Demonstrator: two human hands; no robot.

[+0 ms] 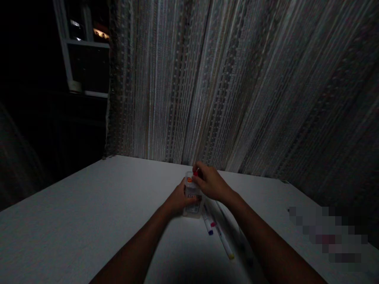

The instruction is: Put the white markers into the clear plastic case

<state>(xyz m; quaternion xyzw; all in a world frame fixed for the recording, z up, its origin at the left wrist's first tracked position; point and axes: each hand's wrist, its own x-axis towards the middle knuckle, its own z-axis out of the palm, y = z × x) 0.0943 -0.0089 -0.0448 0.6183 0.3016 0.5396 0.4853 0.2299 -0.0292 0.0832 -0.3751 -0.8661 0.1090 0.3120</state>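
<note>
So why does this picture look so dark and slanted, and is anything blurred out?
In the head view, the room is dim, near-black around the window; light pools on the white table; the curtain leans from wide-angle distortion; the left hand and right hand around the clear box look soft; a pixelated patch blurs the lower right.

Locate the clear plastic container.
In the head view, the clear plastic container stands on the white table between the left hand and right hand, with marker pens lying just to its right.
</note>
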